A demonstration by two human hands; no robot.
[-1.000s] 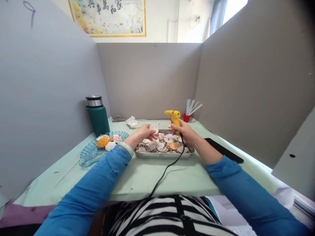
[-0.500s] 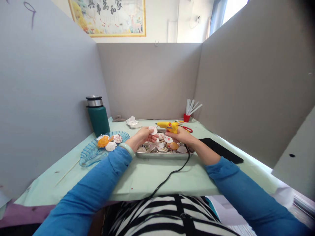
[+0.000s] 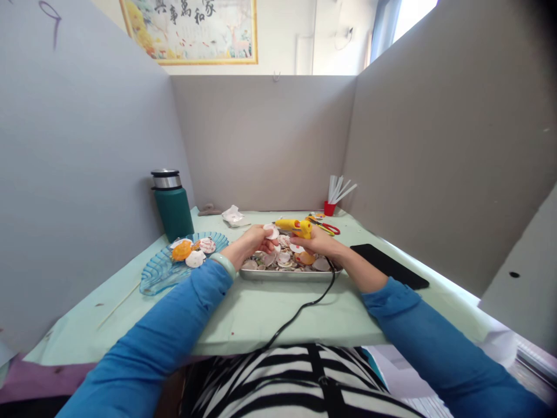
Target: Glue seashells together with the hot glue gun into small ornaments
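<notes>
Pinched in the fingers of my left hand (image 3: 256, 241) is a pale seashell (image 3: 271, 232), above the left part of a metal tray (image 3: 289, 276) full of shells. My right hand (image 3: 319, 241) is wrapped round a yellow hot glue gun (image 3: 292, 225), its nozzle pointing left at the held shell. Whether the nozzle touches the shell I cannot tell. A black cord (image 3: 304, 306) runs from the gun over the tray's front edge towards me. Left of my left hand, a blue scalloped glass dish (image 3: 154, 278) bears orange and white shells (image 3: 181, 251).
A green bottle (image 3: 174, 209) stands behind the dish. At the back are a crumpled white wrapper (image 3: 234, 216), red-handled scissors (image 3: 331, 229) and a red cup (image 3: 329, 208) of white glue sticks. A black flat board (image 3: 389, 266) lies on the right. Grey partitions (image 3: 265, 139) enclose the table.
The glue gun in my right hand has moved slightly left and down, its nozzle closer to the shell. My left hand holds the shell in nearly the same place.
</notes>
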